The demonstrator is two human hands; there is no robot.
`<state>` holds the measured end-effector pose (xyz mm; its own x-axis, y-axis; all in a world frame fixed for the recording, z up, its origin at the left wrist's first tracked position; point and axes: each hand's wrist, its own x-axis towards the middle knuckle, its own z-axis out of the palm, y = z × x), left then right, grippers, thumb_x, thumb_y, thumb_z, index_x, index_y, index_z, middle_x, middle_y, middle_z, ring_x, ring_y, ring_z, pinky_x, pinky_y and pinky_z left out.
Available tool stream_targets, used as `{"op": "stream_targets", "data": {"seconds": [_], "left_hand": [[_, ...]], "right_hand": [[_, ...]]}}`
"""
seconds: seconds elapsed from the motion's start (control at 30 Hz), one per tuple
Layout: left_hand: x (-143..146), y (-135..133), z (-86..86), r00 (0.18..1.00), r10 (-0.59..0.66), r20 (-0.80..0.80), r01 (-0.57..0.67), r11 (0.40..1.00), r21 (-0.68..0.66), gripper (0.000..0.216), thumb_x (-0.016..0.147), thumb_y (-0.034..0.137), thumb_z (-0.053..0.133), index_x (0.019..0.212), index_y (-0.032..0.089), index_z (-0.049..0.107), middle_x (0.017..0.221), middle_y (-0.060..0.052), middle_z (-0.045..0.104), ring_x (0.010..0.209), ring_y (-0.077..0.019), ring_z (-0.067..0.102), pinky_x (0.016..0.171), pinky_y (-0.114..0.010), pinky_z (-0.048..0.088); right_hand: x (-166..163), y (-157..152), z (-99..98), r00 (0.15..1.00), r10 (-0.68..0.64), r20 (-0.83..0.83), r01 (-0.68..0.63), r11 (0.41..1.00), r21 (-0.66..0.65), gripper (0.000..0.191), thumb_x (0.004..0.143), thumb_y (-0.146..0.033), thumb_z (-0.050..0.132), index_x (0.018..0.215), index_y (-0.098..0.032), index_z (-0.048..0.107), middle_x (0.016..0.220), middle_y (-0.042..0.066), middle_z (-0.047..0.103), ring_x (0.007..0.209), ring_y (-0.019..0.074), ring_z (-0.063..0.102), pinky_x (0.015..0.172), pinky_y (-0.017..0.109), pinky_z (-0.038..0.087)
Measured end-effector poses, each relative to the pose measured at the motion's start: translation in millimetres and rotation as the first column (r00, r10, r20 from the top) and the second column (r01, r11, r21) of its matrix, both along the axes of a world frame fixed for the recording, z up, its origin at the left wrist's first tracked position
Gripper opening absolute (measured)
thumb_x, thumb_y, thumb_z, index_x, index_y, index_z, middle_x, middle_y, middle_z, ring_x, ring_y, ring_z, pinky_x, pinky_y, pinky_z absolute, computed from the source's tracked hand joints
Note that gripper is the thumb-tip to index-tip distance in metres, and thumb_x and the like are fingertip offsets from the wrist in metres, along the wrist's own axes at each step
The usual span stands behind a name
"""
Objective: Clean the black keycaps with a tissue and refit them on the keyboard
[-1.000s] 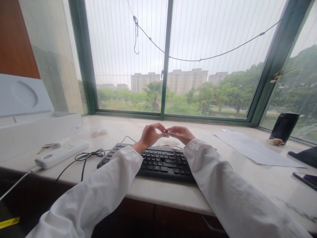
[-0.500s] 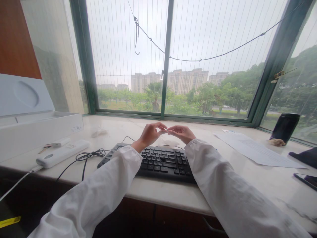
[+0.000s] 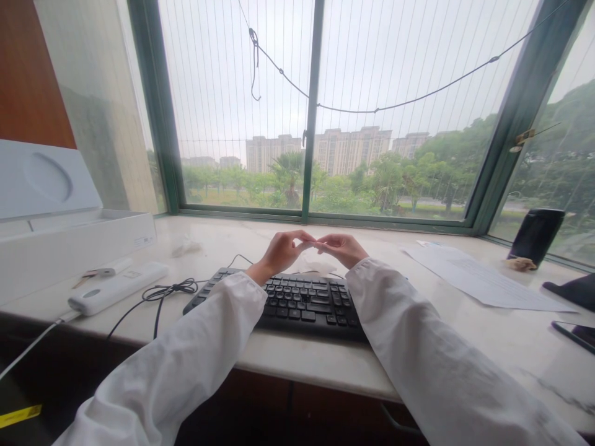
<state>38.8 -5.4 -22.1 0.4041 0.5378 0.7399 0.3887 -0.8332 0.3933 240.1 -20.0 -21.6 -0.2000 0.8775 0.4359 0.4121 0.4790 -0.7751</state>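
My left hand (image 3: 283,251) and my right hand (image 3: 341,248) meet fingertip to fingertip above the back edge of a black keyboard (image 3: 292,303). Thumb and fingers of each hand are pinched together. Whatever lies between the fingertips is too small to make out. Just behind the keyboard, below the hands, is a crumpled white tissue-like piece (image 3: 318,265). One key position on the keyboard, right of its middle, looks darker than those around it.
On the left are a white power strip (image 3: 118,288), a bundled black cable (image 3: 171,288) and an open white box (image 3: 111,232). Paper sheets (image 3: 483,279), a dark can-like cylinder (image 3: 537,238) and a phone (image 3: 576,334) lie to the right. A window (image 3: 307,204) stands behind.
The fingertips have shifted slightly against each other and now touch more closely. The arms, the keyboard and the other things stay in place.
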Motion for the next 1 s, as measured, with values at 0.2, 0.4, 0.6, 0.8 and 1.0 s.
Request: {"op": "stream_targets", "data": {"seconds": [0.2,0.4,0.6,0.8,1.0], "left_hand": [[-0.5,-1.8,1.5,0.999,-0.046,-0.028,0.046,0.999,-0.002,0.023,0.086,0.038,0.059,0.089,0.021,0.074,0.09,-0.004,0.074,0.066,-0.0127,0.06,0.057,-0.024,0.043],[-2.5,4.3,-1.1,0.992,-0.107,-0.065,0.101,0.991,-0.082,0.026,0.09,0.038,0.054,0.095,0.022,0.073,0.083,-0.003,0.073,0.078,-0.0154,0.066,0.067,-0.024,0.046],[-8.2,12.6,-1.8,0.994,0.045,-0.1,-0.049,0.998,-0.041,0.025,0.088,0.041,0.055,0.092,0.024,0.073,0.073,0.001,0.072,0.067,-0.0137,0.064,0.065,-0.024,0.045],[-9.2,16.2,-3.2,0.994,0.044,-0.104,-0.046,0.999,-0.016,0.02,0.088,0.032,0.055,0.094,0.027,0.073,0.086,0.002,0.074,0.077,-0.0143,0.065,0.068,-0.024,0.045],[-8.4,15.6,-2.9,0.996,0.002,-0.088,-0.007,0.999,-0.049,0.022,0.09,0.034,0.052,0.095,0.024,0.071,0.085,0.001,0.074,0.077,-0.014,0.064,0.069,-0.024,0.045]], "right_hand": [[2.7,-2.1,3.5,0.995,0.018,0.099,-0.019,1.0,0.005,0.046,0.071,-0.058,0.068,0.092,-0.018,0.075,0.077,0.006,0.073,0.072,0.0182,0.064,0.067,0.029,0.047],[8.0,-1.5,5.5,0.97,0.044,0.24,-0.028,0.997,-0.07,0.044,0.072,-0.058,0.067,0.089,-0.019,0.077,0.076,0.005,0.074,0.066,0.0158,0.06,0.059,0.026,0.042],[-2.4,-2.3,-0.6,0.95,0.071,0.303,-0.07,0.997,-0.015,0.038,0.07,-0.051,0.071,0.089,-0.019,0.076,0.07,0.005,0.072,0.064,0.018,0.062,0.061,0.029,0.044],[-8.6,-9.7,0.7,0.962,-0.128,0.24,0.047,0.947,0.317,0.029,0.072,-0.048,0.071,0.087,-0.023,0.077,0.073,0.004,0.073,0.065,0.0194,0.061,0.071,0.034,0.046],[-6.8,-8.6,-0.5,0.954,-0.201,0.221,0.11,0.925,0.364,0.031,0.073,-0.05,0.07,0.087,-0.025,0.078,0.073,0.004,0.073,0.065,0.0195,0.062,0.07,0.034,0.046]]}}
